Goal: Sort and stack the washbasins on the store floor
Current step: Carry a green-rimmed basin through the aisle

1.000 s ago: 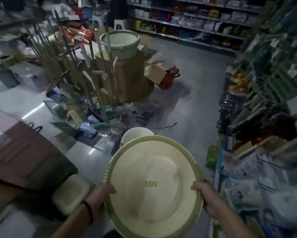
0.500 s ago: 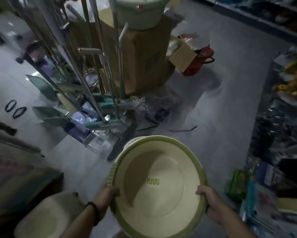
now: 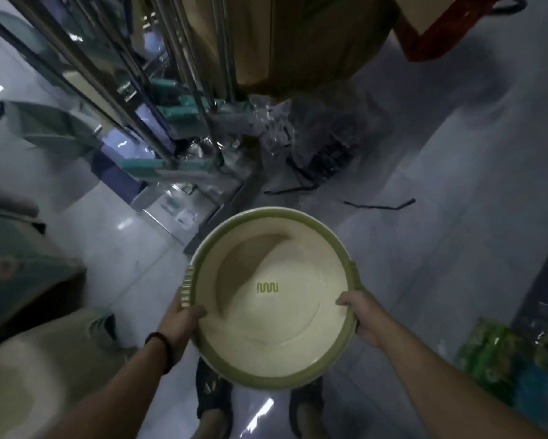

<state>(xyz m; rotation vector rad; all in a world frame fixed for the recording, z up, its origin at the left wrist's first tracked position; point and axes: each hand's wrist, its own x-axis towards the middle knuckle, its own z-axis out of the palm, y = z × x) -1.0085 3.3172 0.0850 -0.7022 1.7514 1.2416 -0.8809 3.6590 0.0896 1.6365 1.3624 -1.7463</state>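
I hold a round cream washbasin (image 3: 275, 315) with an olive-green rim and a small green wavy logo inside, level in front of me above the floor. My left hand (image 3: 180, 321) grips its left rim by the ribbed handle, a dark band on that wrist. My right hand (image 3: 361, 315) grips the right rim, thumb inside. A thin white edge of another basin (image 3: 304, 213) shows just beyond the far rim; the rest of it is hidden. A blurred cream basin (image 3: 22, 391) lies at the lower left.
A cluster of metal mop poles with teal heads (image 3: 171, 147) stands ahead left. A cardboard box (image 3: 298, 42) and a red basket (image 3: 450, 30) lie behind. Crumpled plastic wrap (image 3: 298, 134) and black straps (image 3: 377, 205) litter the floor. Packaged goods (image 3: 504, 353) sit at right. My sandalled feet (image 3: 215, 403) are below.
The view has tipped down and moved closer to the mop rack. The basin in both hands has come lower over the white basin, which is now almost wholly covered.
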